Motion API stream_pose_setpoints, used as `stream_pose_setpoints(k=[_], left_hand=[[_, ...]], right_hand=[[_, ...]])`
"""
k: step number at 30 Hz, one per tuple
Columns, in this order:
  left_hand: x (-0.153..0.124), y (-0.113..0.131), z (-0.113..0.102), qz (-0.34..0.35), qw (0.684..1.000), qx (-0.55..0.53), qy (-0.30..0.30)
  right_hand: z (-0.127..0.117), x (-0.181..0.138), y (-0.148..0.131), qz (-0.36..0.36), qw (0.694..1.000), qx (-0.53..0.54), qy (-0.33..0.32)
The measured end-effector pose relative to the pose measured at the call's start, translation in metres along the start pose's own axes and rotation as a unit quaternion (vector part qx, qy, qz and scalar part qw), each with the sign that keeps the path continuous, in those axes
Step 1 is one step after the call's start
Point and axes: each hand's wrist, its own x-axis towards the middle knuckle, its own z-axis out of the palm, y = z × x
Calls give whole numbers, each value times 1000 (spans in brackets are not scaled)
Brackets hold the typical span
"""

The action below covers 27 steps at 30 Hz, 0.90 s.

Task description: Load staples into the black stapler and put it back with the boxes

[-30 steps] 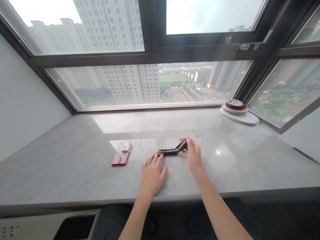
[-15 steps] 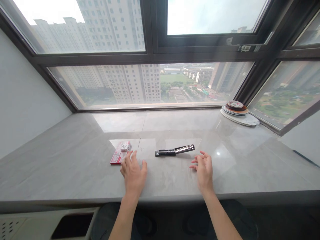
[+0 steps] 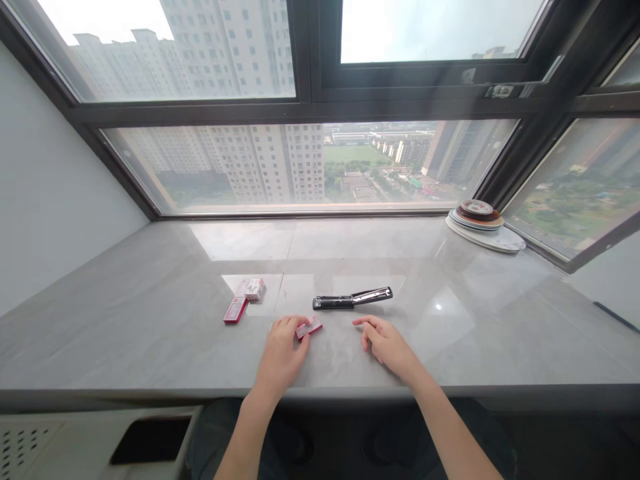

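My left hand (image 3: 285, 353) is closed round a small red-and-white staple box (image 3: 313, 327), thumb on the near side and fingers over the top. The box is low over the counter or on it; I cannot tell which. Across from it, my right hand (image 3: 385, 343) holds nothing, its index finger stretched towards the box and the other fingers loosely curled. Just beyond both hands lies a black stapler (image 3: 334, 303), its metal-lined upper arm folded out to the right. To the left sit another red-and-white box (image 3: 235, 310) and a whiter small box (image 3: 255, 289).
The grey, glossy counter (image 3: 150, 320) runs up to a dark-framed window (image 3: 305, 113). Stacked plates (image 3: 480, 223) stand in the back right corner. Below the counter's front edge, at lower left, is a pale unit (image 3: 60, 447) with a dark opening.
My left hand has taken one red-and-white staple box from the group and carried it right, in front of the stapler. My right hand has moved left, with its index finger stretched out.
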Motion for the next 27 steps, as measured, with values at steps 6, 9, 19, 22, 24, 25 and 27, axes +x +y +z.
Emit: stream_pose_setpoints(k=[6,9,19,22,24,25,27], left_hand=[[11,31,31,34,993,-91,-68],[12,33,36,40,991,-106,-73],[8,29,32,48,990,-109,-70],[8,29,34,53,990,-111,-67],[8,27,34,54,990,-115,-65],[9,27,34,56,990,-117,-65],[9,26,34,58,989,-119,-65]], right_hand=[[3,7,-1,-3,996,-18,-84],[-8,10,-1,1,996,-57,-66],[-38,7,-21,-65,948,-304,62],[-21,12,-43,-136,917,-375,20],[-8,19,-56,-161,890,-427,-10],[-2,23,-61,-172,874,-454,-21],[7,31,-67,-193,846,-495,-38]])
